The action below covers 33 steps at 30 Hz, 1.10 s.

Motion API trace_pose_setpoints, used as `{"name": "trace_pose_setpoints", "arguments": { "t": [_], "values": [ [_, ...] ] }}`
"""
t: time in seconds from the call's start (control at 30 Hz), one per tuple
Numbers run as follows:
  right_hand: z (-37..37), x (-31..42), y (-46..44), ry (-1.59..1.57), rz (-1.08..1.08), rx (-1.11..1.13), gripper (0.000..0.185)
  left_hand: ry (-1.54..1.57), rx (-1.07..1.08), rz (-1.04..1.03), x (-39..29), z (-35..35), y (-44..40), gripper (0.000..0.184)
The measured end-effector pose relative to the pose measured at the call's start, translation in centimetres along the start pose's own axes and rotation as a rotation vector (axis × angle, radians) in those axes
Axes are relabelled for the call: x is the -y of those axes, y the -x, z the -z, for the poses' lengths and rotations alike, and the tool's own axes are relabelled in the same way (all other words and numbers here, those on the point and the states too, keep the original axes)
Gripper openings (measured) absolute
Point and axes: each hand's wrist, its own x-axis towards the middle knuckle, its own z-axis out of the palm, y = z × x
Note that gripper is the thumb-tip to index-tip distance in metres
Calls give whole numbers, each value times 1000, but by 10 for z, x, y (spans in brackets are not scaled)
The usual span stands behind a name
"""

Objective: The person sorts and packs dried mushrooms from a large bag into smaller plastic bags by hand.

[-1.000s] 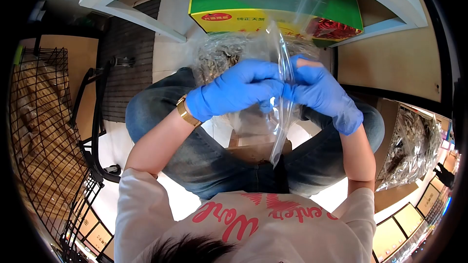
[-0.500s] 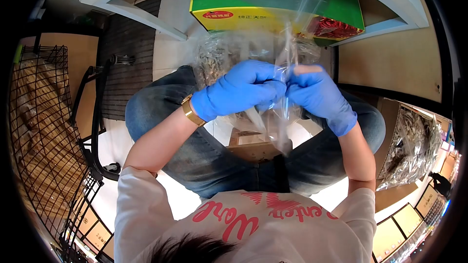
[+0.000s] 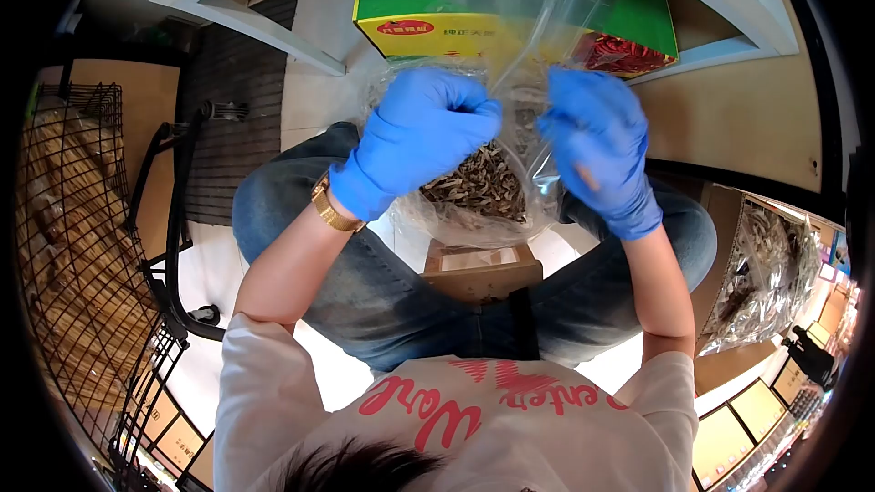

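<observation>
Two gloved hands over a bag of dried pieces

A clear plastic bag (image 3: pixel 469 232) sits just in front of the green and yellow box (image 3: pixel 428 0), on the person's side of it. Its mouth looks open, and inside lie the dried brown pieces (image 3: pixel 478 184).

The left hand (image 3: pixel 430 120) is above the bag, in front of the box's left part. Its fingers are curled inward, but I cannot tell if they close on any film. The right hand (image 3: pixel 599 150) is in front of the box's right part, beside thin clear film. It is blurred, so I cannot tell how its grip is. Between the hands, a pale strip (image 3: pixel 531 41) in clear film runs slantwise across the front of the box.

In my judgement, the film is light, soft and rather slippery for gloves; a pinch at the rim, one hand on each side, should suit it. The pieces seem light and perhaps brittle, so squeezing the filled part could break them.
</observation>
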Motion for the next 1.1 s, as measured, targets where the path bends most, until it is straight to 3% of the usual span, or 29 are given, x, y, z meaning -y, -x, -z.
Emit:
{"name": "trace_pose_setpoints", "arguments": {
  "t": [0.03, 0.07, 0.23, 0.33, 0.37, 0.4, 0.47, 0.5, 0.57, 0.6, 0.63, 0.7, 0.77, 0.8, 0.9, 0.97, 1.03, 1.07, 1.1],
  "values": [
    [0, 4, -1, 9, 223, 13, 16, 0, 21, -7, 0, -2, 2, 18],
    [-4, 7, 3, 27, 259, 59, 18, -1, 42, -14, 1, -4, 3, 18],
    [-20, 11, 16, -67, 294, 148, 18, -188, 36, -139, 10, -9, 4, 14],
    [-24, 25, 30, -138, 97, 514, 19, -359, 24, -182, 4, -11, 8, 12],
    [-37, 24, 36, -138, 98, 514, 19, -448, 8, -229, 3, -12, 9, 13],
    [-53, 25, 34, -467, -194, 422, 25, -447, 9, -229, 5, -13, 9, 13],
    [-50, 19, 31, -970, -630, 477, 36, -733, 0, -471, 15, -18, 10, 13],
    [-46, 18, 24, -1180, -870, 431, 41, -732, 1, -471, 17, -21, 11, 13],
    [-44, 17, 8, -1930, -1106, 344, 42, -701, -15, -619, 18, -28, 14, 15],
    [-42, 25, 4, -1888, -1254, 306, 43, -645, 14, -740, 15, -28, 14, 11],
    [-43, 32, 1, -1890, -1251, 306, 43, -648, 14, -740, 16, -31, 18, 11],
    [-46, 44, -6, -1790, -1227, 325, 54, -770, 162, -958, 19, -40, 31, 8],
    [-46, 42, -1, -1737, -1219, 329, 60, -647, 244, -1061, 16, -45, 36, 16],
    [-43, 36, 6, -1412, -899, 486, 62, -520, 323, -1153, 15, -47, 38, 27],
    [-30, 28, 10, -1027, -615, 661, 73, -319, 220, -1298, 9, -44, 44, 29],
    [-18, 28, -4, -393, -312, 552, 79, -250, 235, -1255, -2, -33, 50, 22],
    [-16, 23, -4, -53, -247, 519, 82, -327, 149, -1306, -6, -27, 57, 15],
    [-15, 18, -2, 32, -144, 497, 80, -362, 229, -1283, -9, -19, 59, 29],
    [-15, 14, 1, 118, -43, 475, 79, -360, 238, -1287, -15, -19, 53, 29]
  ]
}}
